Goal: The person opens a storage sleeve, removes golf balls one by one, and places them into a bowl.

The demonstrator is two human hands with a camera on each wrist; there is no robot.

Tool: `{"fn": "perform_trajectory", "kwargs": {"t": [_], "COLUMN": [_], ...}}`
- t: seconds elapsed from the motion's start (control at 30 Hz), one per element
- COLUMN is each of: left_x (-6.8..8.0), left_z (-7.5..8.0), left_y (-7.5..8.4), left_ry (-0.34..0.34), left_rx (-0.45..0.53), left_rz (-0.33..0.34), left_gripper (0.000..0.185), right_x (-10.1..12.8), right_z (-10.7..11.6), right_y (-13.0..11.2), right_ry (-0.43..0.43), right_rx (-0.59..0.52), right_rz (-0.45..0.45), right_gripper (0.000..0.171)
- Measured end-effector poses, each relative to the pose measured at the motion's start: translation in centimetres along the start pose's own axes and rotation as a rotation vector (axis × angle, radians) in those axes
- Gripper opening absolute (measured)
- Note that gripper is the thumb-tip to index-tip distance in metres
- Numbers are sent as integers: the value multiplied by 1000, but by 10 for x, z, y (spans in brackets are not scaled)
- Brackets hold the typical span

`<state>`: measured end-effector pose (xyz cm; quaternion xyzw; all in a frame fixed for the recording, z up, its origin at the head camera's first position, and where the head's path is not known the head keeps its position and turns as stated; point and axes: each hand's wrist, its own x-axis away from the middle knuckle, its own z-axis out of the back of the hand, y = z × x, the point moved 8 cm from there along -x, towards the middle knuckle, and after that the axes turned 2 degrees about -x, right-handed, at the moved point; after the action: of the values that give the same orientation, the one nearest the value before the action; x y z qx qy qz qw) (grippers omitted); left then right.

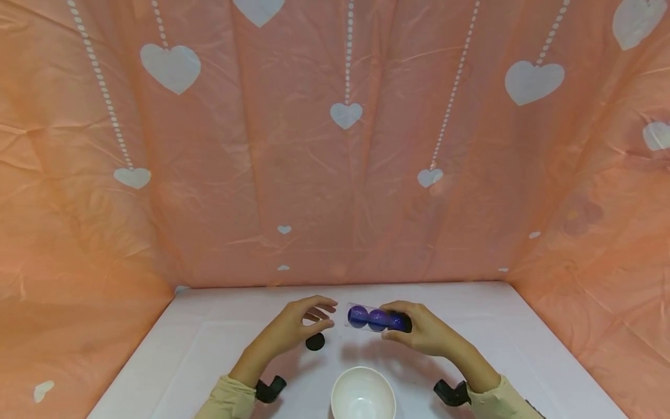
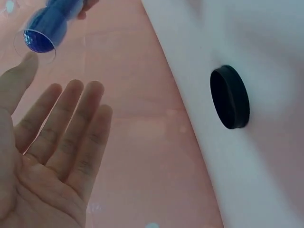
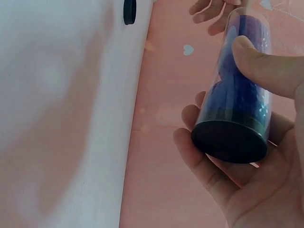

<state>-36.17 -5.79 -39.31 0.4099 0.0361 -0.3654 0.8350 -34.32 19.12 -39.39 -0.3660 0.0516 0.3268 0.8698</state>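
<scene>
I see a white bowl (image 1: 363, 385) nearest on the counter (image 1: 209, 326), then a black cap (image 1: 315, 342). Above the counter, the right hand (image 1: 425, 329) grips a clear tube (image 1: 369, 319) of blue balls (image 1: 358, 316); the left hand (image 1: 299, 321), relaxed and unladen, hangs just off its end. Behind: a heart-printed curtain (image 1: 298, 174).

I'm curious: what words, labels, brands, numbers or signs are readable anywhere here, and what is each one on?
None: no word, label, brand or number is readable in any view.
Clear tube in the right hand: no lettering I can make out.
Black cap and white bowl: none visible.
Orange-pink backdrop: only white hearts and dotted lines, no writing.
</scene>
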Motion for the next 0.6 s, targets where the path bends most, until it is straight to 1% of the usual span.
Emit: {"fn": "perform_trajectory", "kwargs": {"t": [0.17, 0.3, 0.43, 0.6], "left_x": [-1, -1, -2, -2], "left_z": [-1, -3, -5, -7], "left_y": [6, 10, 14, 15], "left_ry": [25, 29, 34, 39], "left_rx": [38, 62, 59, 55], "left_rz": [-13, -32, -39, -23], "left_gripper": [37, 38, 39, 40], "right_x": [-1, -2, -2, -2], "right_z": [-1, -3, -4, -5], "right_y": [0, 1, 1, 0], "right_ry": [-1, 4, 4, 5], "right_rx": [16, 29, 25, 36], "right_rz": [-8, -10, -4, 13], "right_gripper": [48, 47, 45, 46]}}
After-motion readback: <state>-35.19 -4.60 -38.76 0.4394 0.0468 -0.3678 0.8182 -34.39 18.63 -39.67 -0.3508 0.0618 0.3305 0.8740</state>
